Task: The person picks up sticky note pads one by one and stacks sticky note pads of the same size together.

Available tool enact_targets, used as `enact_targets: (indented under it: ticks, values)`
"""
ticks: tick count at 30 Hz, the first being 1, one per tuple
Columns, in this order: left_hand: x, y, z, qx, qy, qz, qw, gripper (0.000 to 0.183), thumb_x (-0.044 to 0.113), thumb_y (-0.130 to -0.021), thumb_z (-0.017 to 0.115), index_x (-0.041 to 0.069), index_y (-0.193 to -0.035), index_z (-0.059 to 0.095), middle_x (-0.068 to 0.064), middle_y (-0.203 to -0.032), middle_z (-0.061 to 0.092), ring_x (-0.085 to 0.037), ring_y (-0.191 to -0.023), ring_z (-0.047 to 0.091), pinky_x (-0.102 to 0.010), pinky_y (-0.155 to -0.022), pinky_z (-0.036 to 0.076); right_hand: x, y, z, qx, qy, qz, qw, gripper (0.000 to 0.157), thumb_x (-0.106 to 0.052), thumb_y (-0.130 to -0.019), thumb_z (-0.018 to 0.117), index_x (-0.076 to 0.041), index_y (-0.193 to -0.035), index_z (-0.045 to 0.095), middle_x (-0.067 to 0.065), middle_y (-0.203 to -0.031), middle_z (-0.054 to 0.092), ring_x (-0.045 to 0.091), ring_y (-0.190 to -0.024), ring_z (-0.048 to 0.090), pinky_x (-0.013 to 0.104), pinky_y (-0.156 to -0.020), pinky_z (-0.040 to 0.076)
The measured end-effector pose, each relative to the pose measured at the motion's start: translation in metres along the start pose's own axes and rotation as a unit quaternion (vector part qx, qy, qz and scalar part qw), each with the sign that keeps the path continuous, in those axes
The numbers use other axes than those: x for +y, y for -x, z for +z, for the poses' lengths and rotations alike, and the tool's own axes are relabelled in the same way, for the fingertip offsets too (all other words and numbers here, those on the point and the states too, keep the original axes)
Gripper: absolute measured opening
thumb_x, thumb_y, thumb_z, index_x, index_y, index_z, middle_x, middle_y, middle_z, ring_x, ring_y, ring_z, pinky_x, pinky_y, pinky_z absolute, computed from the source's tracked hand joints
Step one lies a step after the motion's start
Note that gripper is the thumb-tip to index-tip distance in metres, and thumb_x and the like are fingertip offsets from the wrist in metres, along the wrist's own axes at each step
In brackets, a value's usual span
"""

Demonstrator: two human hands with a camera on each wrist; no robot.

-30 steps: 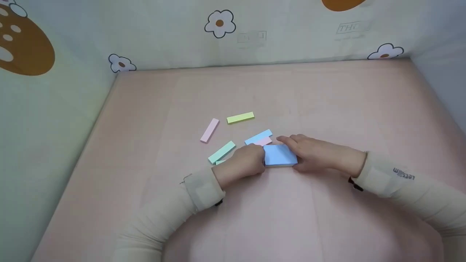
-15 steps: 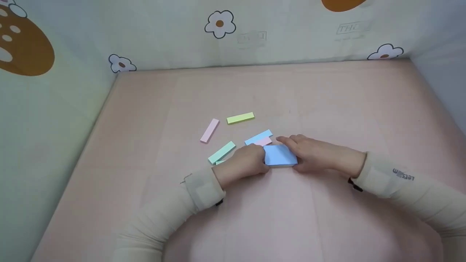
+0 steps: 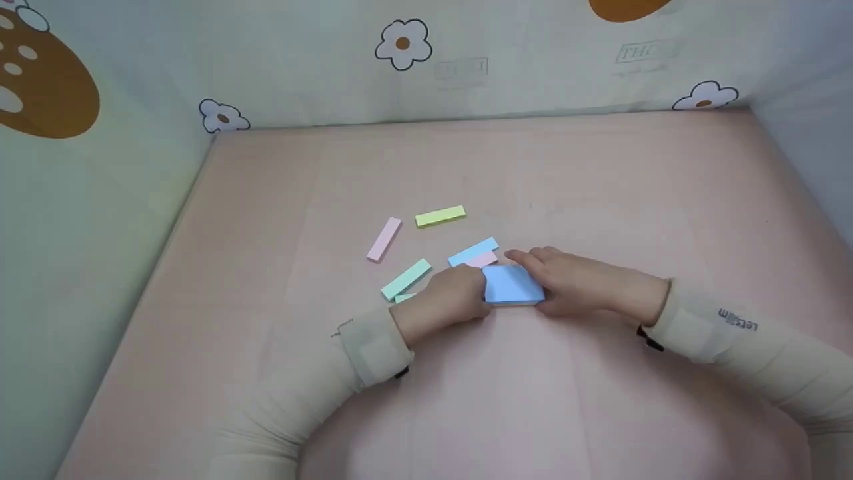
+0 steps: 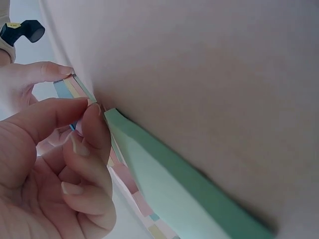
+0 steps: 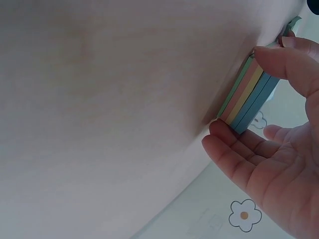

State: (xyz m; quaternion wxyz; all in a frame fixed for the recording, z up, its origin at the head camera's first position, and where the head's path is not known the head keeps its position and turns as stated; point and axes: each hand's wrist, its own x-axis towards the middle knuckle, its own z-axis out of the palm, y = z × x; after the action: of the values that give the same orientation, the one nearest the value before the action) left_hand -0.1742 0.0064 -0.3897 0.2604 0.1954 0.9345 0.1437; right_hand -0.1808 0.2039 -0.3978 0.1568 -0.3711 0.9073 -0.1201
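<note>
A small stack of sticky note pads [image 3: 513, 284] with a blue top lies between both hands. In the right wrist view its layered side [image 5: 246, 94] shows green, pink, yellow and blue bands. My right hand [image 3: 576, 280] grips the stack's right end, thumb at one corner and fingertips at the other. My left hand [image 3: 446, 297] is curled at the left end. In the left wrist view its thumb and forefinger tips meet at the stack's edge; exactly what lies between them is hidden. A green strip pad [image 4: 164, 174] lies close beside these fingers.
Narrow strip pads lie beyond and left of the hands: yellow [image 3: 440, 216], pink [image 3: 384, 239], green [image 3: 406, 280] and blue [image 3: 473, 251]. Another pink pad [image 3: 484, 259] overlaps the blue one. Walls with printed flowers [image 3: 403, 44] border the pink tabletop [image 3: 600, 180].
The left thumb and fingers have shifted slightly at the stack's near left corner. My right hand and the loose strip pads have stayed in place.
</note>
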Motion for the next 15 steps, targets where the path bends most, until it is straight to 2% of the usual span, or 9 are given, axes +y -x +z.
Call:
enact_targets:
  ticks: [7, 15]
  values:
    - [0.0001, 0.0008, 0.0022, 0.008, -0.015, 0.016, 0.9997, 0.019, 0.017, -0.083, 0.062, 0.002, -0.094, 0.066, -0.003, -0.068, 0.054, -0.016, -0.060, 0.050, -0.023, -0.052, 0.035, 0.0001, 0.0005, 0.0000, -0.002, -0.002, 0.004, 1.000, 0.076, -0.008, -0.075, 0.068, 0.000, -0.138, 0.026, 0.014, -0.110, 0.050, 0.027, -0.102, 0.049, 0.040, -0.087, 0.042]
    - [-0.0027, 0.0007, 0.0001, -0.009, -0.004, 0.006, 0.9999, 0.014, 0.013, -0.081, 0.062, 0.004, -0.092, 0.065, -0.002, -0.064, 0.049, -0.016, -0.058, 0.047, -0.023, -0.049, 0.032, -0.0007, 0.0000, 0.0000, -0.007, -0.004, 0.011, 1.000, 0.076, -0.008, -0.075, 0.068, -0.001, -0.138, 0.025, 0.014, -0.111, 0.050, 0.026, -0.102, 0.049, 0.040, -0.087, 0.042]
